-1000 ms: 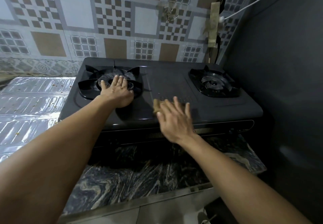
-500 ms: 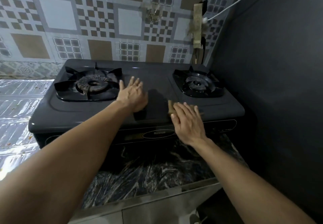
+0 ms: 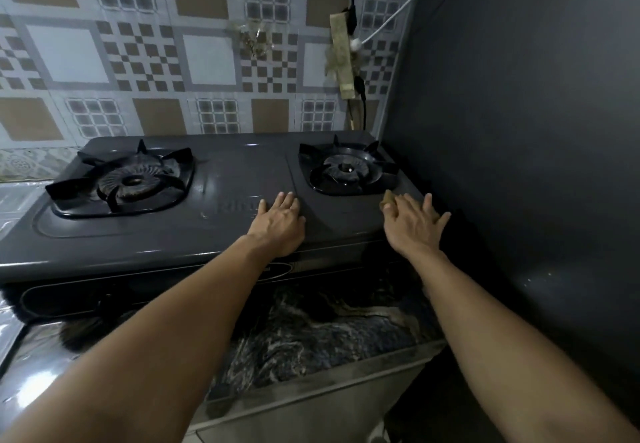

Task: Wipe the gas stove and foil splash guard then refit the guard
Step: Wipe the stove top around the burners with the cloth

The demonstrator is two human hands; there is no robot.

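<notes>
A dark grey two-burner gas stove (image 3: 221,172) sits on a marbled counter. My left hand (image 3: 278,223) lies flat and open on the stove top, between the two burners near the front edge. My right hand (image 3: 414,223) presses a small brownish sponge (image 3: 388,198) onto the stove's front right corner, just in front of the right burner (image 3: 346,170). Only the sponge's left end shows past my fingers. The shiny foil splash guard (image 3: 15,200) lies flat at the far left edge, mostly out of frame.
A dark grey wall (image 3: 519,131) stands close against the stove's right side. A patterned tile wall (image 3: 173,62) runs behind, with a taped power strip (image 3: 341,58) and cables. The left burner (image 3: 130,181) has a rusty cap. The marbled counter (image 3: 311,345) extends in front.
Both hands have slid rightward across the stove top: the left from the left burner to the centre, the right with the sponge from the centre front to the right corner.
</notes>
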